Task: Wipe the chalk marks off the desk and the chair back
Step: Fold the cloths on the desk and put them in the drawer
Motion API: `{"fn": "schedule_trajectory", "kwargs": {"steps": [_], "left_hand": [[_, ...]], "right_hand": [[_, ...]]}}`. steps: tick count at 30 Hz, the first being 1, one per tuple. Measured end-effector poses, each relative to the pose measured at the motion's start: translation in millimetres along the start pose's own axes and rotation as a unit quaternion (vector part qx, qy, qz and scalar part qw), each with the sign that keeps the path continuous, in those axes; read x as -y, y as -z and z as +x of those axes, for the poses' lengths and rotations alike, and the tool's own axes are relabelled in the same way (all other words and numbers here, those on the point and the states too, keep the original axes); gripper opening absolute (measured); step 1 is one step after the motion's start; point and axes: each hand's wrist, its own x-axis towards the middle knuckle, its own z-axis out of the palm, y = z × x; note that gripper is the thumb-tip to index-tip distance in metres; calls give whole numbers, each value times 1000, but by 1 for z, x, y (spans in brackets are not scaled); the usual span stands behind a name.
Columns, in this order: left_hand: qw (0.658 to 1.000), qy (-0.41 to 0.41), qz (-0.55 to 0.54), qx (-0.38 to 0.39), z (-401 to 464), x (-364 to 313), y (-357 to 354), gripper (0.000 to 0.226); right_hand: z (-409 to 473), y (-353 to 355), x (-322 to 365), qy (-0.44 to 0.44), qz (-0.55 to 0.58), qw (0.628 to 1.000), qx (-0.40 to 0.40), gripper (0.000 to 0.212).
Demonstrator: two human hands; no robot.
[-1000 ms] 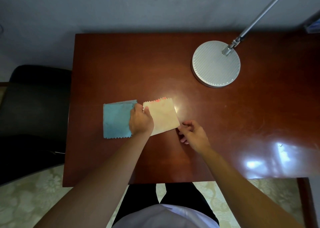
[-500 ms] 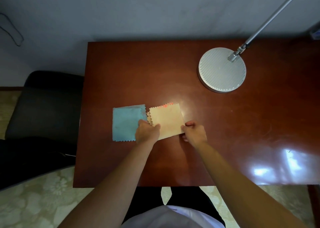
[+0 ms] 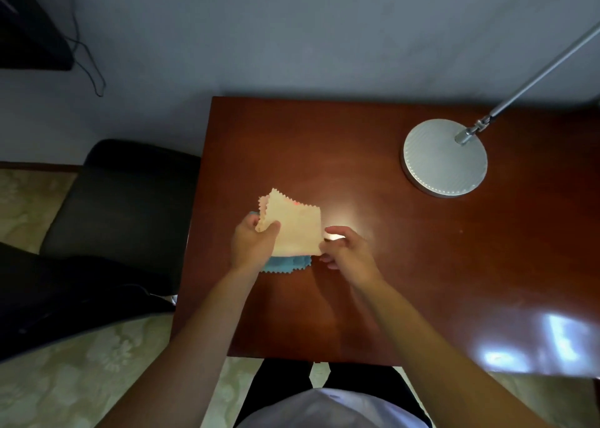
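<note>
Cream cloth [image 3: 293, 229] held above the desk [image 3: 373, 281], pinched at its 9 o'clock edge by left hand [image 3: 251, 247], right hand [image 3: 349, 254] loosely curled at 3 o'clock, contact unclear; chair [image 3: 120, 206] at 9 o'clock, nearer the left.

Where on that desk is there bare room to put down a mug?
The glossy red-brown wooden desk is bare along its back edge by the wall, left of the round silver lamp base, and across the near right part. It is crowded mid-left: both hands hold the cream zigzag-edged cloth over the blue cloth.
</note>
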Motion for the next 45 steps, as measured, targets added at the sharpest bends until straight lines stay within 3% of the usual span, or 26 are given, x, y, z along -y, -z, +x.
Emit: {"fn": "schedule_trajectory", "kwargs": {"steps": [5,7,10,12,19,27,35,38,41,45], "left_hand": [[967,18,255,0,9,48,18,56],[974,11,228,-11,12,55,16,60],[992,75,87,43,16,53,6,45],[990,119,4,76,12,54,2,27],[975,142,-134,102,-40,85,-7,13],[953,155,-248,82,-119,120,-24,19],[966,99,-237,37,-175,176,-22,33],[971,81,-223,25,-188,192,-17,33],[991,41,-127,12,-195,205,-16,29],[994,43,-93,24,-198,219,-7,20]], "right_hand": [[11,-38,-26,-10,-123,992,41,50],[12,-45,-35,-1,-145,989,28,49],[9,-49,-43,-12,-121,992,24,39],[1,-48,-46,-25,-117,993,23,36],[-34,-22,-75,-55,-108,993,-2,35],[-93,2,-134,-56,-78,995,-29,17],[-148,-5,-205,-143,-46,989,13,17],[-146,-17,-215,-174,-31,983,41,48],[-134,-32,-215,-196,-1,979,47,71],[-111,-44,-221,-222,82,972,-1,55]]}}
